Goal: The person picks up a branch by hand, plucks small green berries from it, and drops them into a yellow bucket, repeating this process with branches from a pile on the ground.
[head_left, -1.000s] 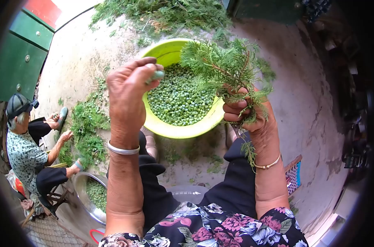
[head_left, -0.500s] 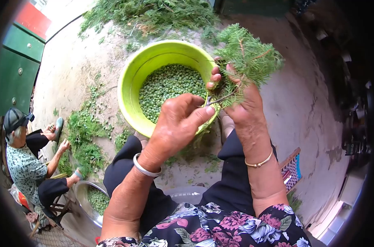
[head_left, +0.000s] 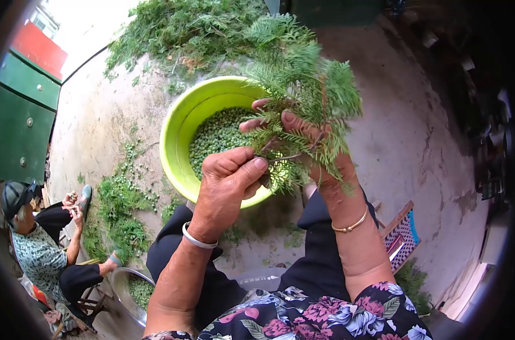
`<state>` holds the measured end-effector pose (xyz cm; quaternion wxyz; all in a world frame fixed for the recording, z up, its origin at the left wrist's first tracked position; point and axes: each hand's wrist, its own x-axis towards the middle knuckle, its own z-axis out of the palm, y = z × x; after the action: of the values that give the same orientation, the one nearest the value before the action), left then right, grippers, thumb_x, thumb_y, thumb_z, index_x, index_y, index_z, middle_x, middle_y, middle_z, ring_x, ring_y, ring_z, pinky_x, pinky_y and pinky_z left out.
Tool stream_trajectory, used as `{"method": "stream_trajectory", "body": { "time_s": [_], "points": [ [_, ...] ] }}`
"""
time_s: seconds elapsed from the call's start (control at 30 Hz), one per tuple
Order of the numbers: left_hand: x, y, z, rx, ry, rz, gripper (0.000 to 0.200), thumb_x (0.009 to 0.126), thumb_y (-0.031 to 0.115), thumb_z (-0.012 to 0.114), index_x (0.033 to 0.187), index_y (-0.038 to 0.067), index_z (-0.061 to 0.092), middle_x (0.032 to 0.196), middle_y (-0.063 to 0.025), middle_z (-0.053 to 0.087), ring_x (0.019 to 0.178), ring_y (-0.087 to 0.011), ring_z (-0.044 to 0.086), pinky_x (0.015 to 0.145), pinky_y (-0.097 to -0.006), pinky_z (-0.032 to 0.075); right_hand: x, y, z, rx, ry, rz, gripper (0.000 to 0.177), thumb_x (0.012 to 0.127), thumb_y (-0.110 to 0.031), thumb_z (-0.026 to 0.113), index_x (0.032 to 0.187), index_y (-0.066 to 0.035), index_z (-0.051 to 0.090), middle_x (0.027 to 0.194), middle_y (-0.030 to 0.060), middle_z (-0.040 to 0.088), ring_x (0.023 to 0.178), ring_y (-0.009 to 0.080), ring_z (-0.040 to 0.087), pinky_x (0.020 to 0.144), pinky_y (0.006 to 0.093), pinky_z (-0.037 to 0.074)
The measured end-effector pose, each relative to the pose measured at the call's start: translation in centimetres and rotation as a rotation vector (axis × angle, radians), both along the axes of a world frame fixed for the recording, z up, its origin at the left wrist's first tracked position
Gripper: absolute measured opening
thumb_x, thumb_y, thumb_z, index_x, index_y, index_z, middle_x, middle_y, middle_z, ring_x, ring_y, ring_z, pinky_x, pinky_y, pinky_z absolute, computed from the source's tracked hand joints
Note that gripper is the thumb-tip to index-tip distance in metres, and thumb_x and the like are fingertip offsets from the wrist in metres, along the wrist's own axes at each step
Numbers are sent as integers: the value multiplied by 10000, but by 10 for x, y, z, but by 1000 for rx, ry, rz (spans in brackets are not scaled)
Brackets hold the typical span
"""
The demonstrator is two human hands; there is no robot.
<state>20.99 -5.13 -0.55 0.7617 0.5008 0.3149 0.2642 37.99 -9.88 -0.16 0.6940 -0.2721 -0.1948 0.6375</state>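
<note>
Sprig [head_left: 325,85] swung left, now across the tub's [head_left: 175,136] right rim

Both hands on it from what I see on the feed: right hand [head_left: 332,164] wrapped around the stems, fingers partly hidden by leaves; left hand [head_left: 226,178] with thumb and forefinger pinched on a side stem (can't tell if a berry's in there too). I read the right as the steadying grip, freeing the left for fine work; tub sits just past the knees, presumably for easy reach, berries [head_left: 220,133] inside. Sprig's leafy tips point away from the wearer, long axis roughly the same way; pinched stem runs crosswise.
</note>
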Motion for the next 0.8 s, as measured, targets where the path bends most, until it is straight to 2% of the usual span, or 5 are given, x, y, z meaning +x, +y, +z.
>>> {"method": "stream_trajectory", "body": {
  "time_s": [0.1,0.17,0.33,0.63,0.8],
  "points": [
    [-3,3,0,48,-51,99,124,875,23,592,751,29,581,658,29,481,521,-37,385,428,-190,312,3,-14,10,-61,-55,-72,301,881,-127,603,1121,49,555,1012,120,652,905,208,640,754,320,544],
    [-5,6,2,44,-46,140,120,867,-4,593,752,28,586,650,19,495,509,-41,400,423,-193,313,15,-6,8,-307,-639,-131,282,854,-116,615,1090,36,590,965,83,648,791,147,599,632,287,495],
    [-10,13,0,188,-15,223,141,867,-10,592,731,26,577,644,-10,532,483,-52,433,412,-195,314,34,4,-1,-434,-1055,-445,175,784,-83,613,760,84,659,674,69,632,606,114,531,601,285,444],
    [-26,15,-10,255,60,194,203,875,29,577,673,39,566,610,-9,539,475,-42,418,414,-199,295,45,0,6,-402,-902,-418,172,858,-171,613,865,-5,656,780,76,678,741,142,631,673,287,464],
    [-46,11,-7,273,680,-461,191,825,134,604,702,-8,629,554,-30,542,499,-81,474,463,-261,378,48,-1,10,-411,-853,-463,176,858,-175,609,871,-3,643,783,93,681,745,151,637,683,290,463]
  ]
}}
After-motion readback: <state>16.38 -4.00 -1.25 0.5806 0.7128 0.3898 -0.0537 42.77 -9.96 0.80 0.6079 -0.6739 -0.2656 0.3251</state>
